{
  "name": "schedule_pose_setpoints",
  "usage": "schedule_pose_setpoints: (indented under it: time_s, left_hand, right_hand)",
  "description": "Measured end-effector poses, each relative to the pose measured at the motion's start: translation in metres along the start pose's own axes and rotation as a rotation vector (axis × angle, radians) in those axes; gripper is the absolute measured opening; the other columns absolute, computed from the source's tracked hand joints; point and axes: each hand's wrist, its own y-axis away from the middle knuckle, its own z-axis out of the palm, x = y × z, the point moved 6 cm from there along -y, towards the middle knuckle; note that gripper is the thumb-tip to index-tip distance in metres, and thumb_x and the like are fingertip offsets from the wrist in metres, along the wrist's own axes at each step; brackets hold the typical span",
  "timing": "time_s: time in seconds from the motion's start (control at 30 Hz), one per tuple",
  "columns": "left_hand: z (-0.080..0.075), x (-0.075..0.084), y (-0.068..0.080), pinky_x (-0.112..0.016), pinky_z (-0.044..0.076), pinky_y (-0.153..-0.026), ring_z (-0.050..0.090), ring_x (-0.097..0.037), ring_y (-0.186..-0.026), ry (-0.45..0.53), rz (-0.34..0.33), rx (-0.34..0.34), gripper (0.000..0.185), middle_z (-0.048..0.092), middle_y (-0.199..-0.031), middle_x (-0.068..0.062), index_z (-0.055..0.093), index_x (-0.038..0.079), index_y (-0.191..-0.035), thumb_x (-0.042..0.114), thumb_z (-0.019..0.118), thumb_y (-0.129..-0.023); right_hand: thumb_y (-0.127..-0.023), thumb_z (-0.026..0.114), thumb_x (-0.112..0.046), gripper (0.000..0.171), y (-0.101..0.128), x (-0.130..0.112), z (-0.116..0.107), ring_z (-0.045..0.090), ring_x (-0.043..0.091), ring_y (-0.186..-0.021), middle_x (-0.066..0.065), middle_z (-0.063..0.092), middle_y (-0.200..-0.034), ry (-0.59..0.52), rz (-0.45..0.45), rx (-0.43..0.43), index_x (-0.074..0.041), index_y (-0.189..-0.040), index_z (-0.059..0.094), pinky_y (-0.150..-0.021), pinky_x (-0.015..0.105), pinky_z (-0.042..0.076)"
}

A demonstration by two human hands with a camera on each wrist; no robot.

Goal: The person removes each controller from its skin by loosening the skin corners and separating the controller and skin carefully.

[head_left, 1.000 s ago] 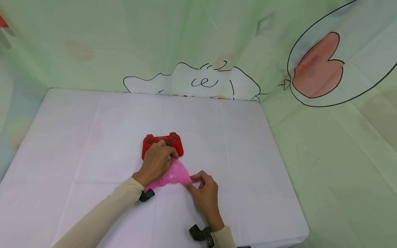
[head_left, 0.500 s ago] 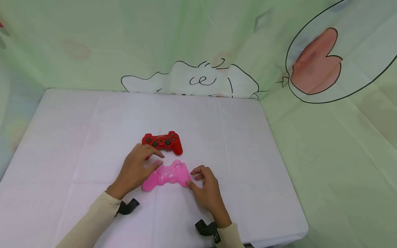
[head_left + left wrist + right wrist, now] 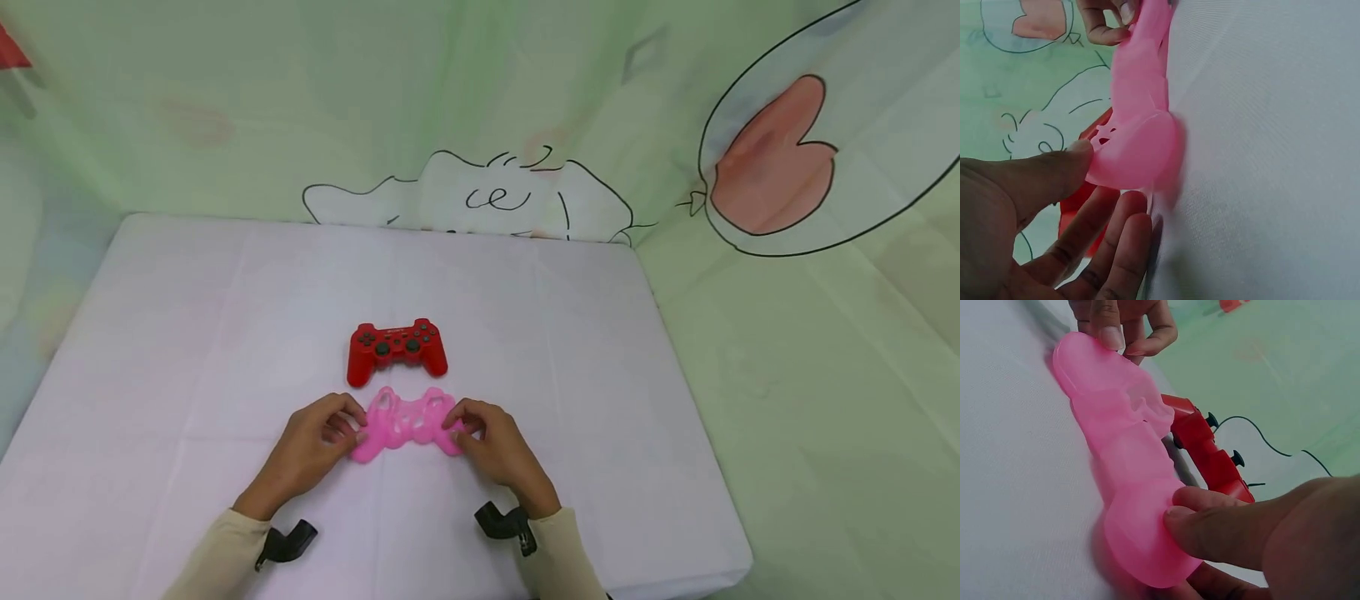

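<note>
A pink, soft-looking game controller cover (image 3: pixel 390 433) with cut-out holes lies on the white-covered table, its two grips toward the person. My left hand (image 3: pixel 307 442) holds its left grip; in the left wrist view the thumb rests on the edge of the cover (image 3: pixel 1138 150), with fingers curved below it. At the opposite end, my right hand (image 3: pixel 498 446) pinches the right grip between thumb and fingers, the thumb pressing the side of the cover (image 3: pixel 1138 525). Just beyond the cover sits a red game controller (image 3: pixel 397 335) with dark sticks and buttons, touched by neither hand.
The table (image 3: pixel 600 400) wears a white cloth with fold lines. Behind it hangs a green printed curtain (image 3: pixel 375 100) with cartoon drawings. A black wrist mount (image 3: pixel 287 543) sits on the left sleeve, and another wrist mount (image 3: pixel 502 523) on the right.
The left hand has drawn back from over the red controller to the cover's left grip. The cover, earlier bunched under that hand, lies spread out. The right hand has closed on the right grip.
</note>
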Motion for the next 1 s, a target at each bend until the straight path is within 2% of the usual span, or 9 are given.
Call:
schedule_pose_setpoints:
  time_s: [0.13,0.27,0.43,0.63,0.83,1.0]
  left_hand:
    - [0.003,-0.001,-0.002,-0.024,0.059,-0.077,0.066,-0.007,-0.085,-0.042,-0.006,-0.031,0.03,0.072,-0.1,0.007,0.07,0.022,-0.102,-0.004,0.079,-0.09]
    - [0.004,-0.003,-0.003,-0.024,0.058,-0.076,0.065,-0.007,-0.084,-0.079,-0.041,-0.058,0.027,0.074,-0.097,0.008,0.072,0.023,-0.101,-0.001,0.078,-0.091]
    - [0.008,-0.006,-0.005,-0.023,0.06,-0.078,0.068,-0.01,-0.086,-0.04,-0.093,-0.069,0.023,0.075,-0.097,0.007,0.075,0.023,-0.101,0.002,0.079,-0.091]
    - [0.012,-0.007,-0.004,-0.021,0.059,-0.073,0.066,-0.009,-0.08,0.01,-0.104,-0.028,0.023,0.073,-0.091,0.004,0.076,0.021,-0.099,0.003,0.085,-0.087]
    - [0.007,-0.004,-0.004,-0.022,0.057,-0.068,0.063,-0.008,-0.074,0.02,-0.082,0.046,0.024,0.072,-0.086,0.004,0.077,0.02,-0.096,0.003,0.089,-0.084]
    - [0.001,0.002,-0.009,-0.022,0.054,-0.066,0.062,-0.009,-0.072,0.054,-0.044,0.089,0.023,0.069,-0.082,0.004,0.077,0.021,-0.096,0.006,0.09,-0.084]
  right_hand:
    - [-0.096,0.066,0.001,0.022,-0.001,0.004,-0.001,0.064,0.016,-0.088,-0.001,0.072,-0.099,-0.004,0.035,-0.008,-0.019,-0.1,0.076,-0.076,0.028,0.052]
    - [-0.094,0.069,0.002,0.022,-0.001,0.006,-0.003,0.067,0.014,-0.086,-0.001,0.075,-0.101,-0.001,0.045,0.02,-0.018,-0.098,0.078,-0.074,0.028,0.052]
    - [-0.092,0.074,0.0,0.02,-0.001,0.01,-0.003,0.064,0.014,-0.073,0.0,0.074,-0.096,0.0,0.088,0.039,-0.019,-0.097,0.078,-0.065,0.026,0.05]
    - [-0.091,0.081,-0.005,0.016,0.001,0.015,-0.001,0.058,0.014,-0.062,-0.001,0.073,-0.094,0.006,0.112,0.078,-0.021,-0.097,0.079,-0.056,0.025,0.046]
    - [-0.09,0.084,-0.01,0.018,0.005,0.019,-0.005,0.058,0.011,-0.057,-0.004,0.075,-0.097,-0.03,0.112,0.101,-0.026,-0.097,0.079,-0.051,0.023,0.042]
    - [-0.089,0.085,-0.009,0.02,0.006,0.021,-0.015,0.045,0.008,-0.049,0.004,0.07,-0.07,-0.118,0.107,0.138,-0.027,-0.095,0.08,-0.046,0.022,0.03]
